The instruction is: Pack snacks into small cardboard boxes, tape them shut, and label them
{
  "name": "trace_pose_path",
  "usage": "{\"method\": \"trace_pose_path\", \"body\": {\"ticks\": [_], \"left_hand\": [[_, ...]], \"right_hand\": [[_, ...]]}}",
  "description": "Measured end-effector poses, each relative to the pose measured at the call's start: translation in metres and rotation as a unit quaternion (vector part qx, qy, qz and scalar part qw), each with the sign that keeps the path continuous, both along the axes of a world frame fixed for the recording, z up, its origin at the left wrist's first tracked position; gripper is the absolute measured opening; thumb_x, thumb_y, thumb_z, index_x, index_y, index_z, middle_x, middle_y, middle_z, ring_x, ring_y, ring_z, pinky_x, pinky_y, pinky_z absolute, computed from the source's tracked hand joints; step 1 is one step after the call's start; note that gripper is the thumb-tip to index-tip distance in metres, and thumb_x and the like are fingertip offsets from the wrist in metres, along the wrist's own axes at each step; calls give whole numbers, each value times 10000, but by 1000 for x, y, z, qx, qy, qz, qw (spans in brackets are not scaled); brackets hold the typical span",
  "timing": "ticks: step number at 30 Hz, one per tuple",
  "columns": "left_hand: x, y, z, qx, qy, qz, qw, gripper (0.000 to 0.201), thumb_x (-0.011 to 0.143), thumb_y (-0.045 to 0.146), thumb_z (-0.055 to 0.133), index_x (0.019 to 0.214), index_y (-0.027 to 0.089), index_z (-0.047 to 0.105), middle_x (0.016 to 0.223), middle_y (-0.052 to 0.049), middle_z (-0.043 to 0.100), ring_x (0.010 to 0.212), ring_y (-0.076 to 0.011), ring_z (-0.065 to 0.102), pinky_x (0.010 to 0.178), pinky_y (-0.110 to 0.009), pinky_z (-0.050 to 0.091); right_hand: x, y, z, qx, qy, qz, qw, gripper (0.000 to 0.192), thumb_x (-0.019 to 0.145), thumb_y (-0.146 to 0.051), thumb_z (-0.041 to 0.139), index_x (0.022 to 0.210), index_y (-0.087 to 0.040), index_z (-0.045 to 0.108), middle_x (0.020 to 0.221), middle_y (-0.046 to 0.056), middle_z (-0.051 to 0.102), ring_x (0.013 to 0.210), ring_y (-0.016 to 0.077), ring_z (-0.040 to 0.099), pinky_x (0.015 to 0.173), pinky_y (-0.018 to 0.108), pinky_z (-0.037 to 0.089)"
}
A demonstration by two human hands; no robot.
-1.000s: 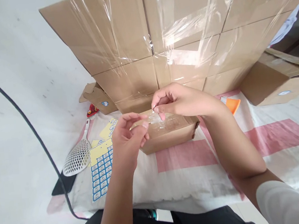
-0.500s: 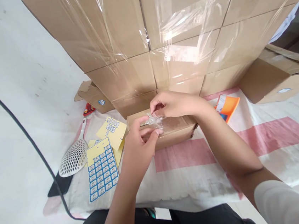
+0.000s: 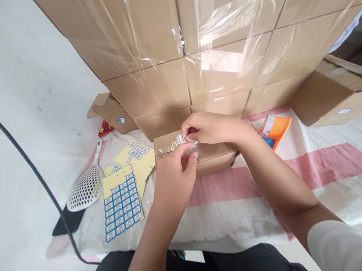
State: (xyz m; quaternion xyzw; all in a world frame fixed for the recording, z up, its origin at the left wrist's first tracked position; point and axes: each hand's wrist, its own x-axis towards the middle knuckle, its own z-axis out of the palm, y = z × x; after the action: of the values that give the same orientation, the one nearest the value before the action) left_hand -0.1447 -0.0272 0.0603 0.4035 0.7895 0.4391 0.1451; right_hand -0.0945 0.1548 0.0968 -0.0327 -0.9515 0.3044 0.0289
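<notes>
A small cardboard box (image 3: 218, 164) lies on the cloth in front of me, against the foot of a taller stack of cartons. Crumpled clear tape (image 3: 179, 140) gleams along its top. My right hand (image 3: 206, 127) is bent over the box, thumb and fingertips pinched on the tape. My left hand (image 3: 174, 173) comes in from the near left, with its thumb and index finger closing on the same clear tape close to the right fingertips. Part of the box's left end is hidden behind the left hand.
Film-wrapped cartons (image 3: 159, 86) rise behind the box. Sticker sheets (image 3: 123, 210), a white slotted skimmer (image 3: 86, 189) and a black flat object (image 3: 67, 220) lie left. An orange packet (image 3: 279, 130) and another carton (image 3: 328, 90) are right. A black cable (image 3: 32, 164) hangs at left.
My left thumb and index finger have drawn together, nearer the right fingertips, and the tape there is more bunched up. My right hand stays almost in place. The view has shifted slightly.
</notes>
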Motion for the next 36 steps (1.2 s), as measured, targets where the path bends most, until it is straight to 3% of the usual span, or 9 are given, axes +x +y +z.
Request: {"method": "trace_pose_path", "body": {"ticks": [7,11,15,22,25,29,31,34,36], "left_hand": [[12,0,1,-12,114,26,993,298,893,378,668,1119,230,794,901,-98,747,818,-290,634,703,-357,434],[14,-1,2,-34,137,35,989,295,892,402,677,1109,235,788,876,-94,738,786,-287,629,676,-348,407],[15,-1,8,-98,153,23,983,260,959,383,587,1014,235,792,805,-64,733,732,-258,637,673,-346,392],[22,-4,12,-211,212,10,954,382,1002,427,521,1269,244,723,873,-39,760,798,-261,687,661,-365,432],[24,-5,8,-189,276,20,942,379,1010,425,503,1245,234,732,1005,-73,760,866,-281,695,681,-391,482],[19,-5,1,-118,386,-16,915,287,989,382,559,1117,188,728,1367,-128,666,1236,-364,612,973,-519,507],[14,-3,0,-109,392,-60,911,234,991,335,566,1120,181,686,1458,-121,622,1348,-355,555,1081,-555,456],[7,-2,-1,-118,372,-101,915,199,997,258,556,1159,178,640,1422,-111,659,1337,-309,586,1121,-530,441],[6,-2,-1,-126,362,-108,917,190,990,233,564,1156,174,635,1398,-115,674,1312,-302,607,1097,-507,466]], "right_hand": [[-1,0,-6,0,9,5,1000,172,800,-39,565,734,-176,646,760,5,661,642,124,510,585,298,302],[-2,-1,-6,3,4,0,1000,180,809,-37,546,741,-179,633,755,2,650,644,125,503,585,299,299],[-3,1,-6,33,20,-71,997,190,806,-18,519,726,-180,576,751,10,626,657,131,486,593,291,292],[-7,7,-8,16,18,-66,998,181,778,-19,531,720,-177,597,731,-8,629,647,121,518,599,271,303],[-7,9,-10,10,23,-64,998,177,784,-28,535,722,-178,605,738,-6,632,662,125,525,607,271,306],[-6,9,-11,28,23,-61,997,144,789,-49,569,791,-183,622,759,-2,628,685,138,522,621,273,311],[-4,6,-11,52,19,-69,996,120,808,-77,590,841,-186,629,840,20,642,730,154,546,635,275,333],[-2,-1,-8,111,-6,-137,984,97,855,-155,613,941,-183,647,1073,91,637,779,188,594,662,303,391],[-2,-1,-6,149,-2,-212,966,342,820,-231,715,1147,-187,626,1221,139,596,813,229,629,692,340,442]]}}
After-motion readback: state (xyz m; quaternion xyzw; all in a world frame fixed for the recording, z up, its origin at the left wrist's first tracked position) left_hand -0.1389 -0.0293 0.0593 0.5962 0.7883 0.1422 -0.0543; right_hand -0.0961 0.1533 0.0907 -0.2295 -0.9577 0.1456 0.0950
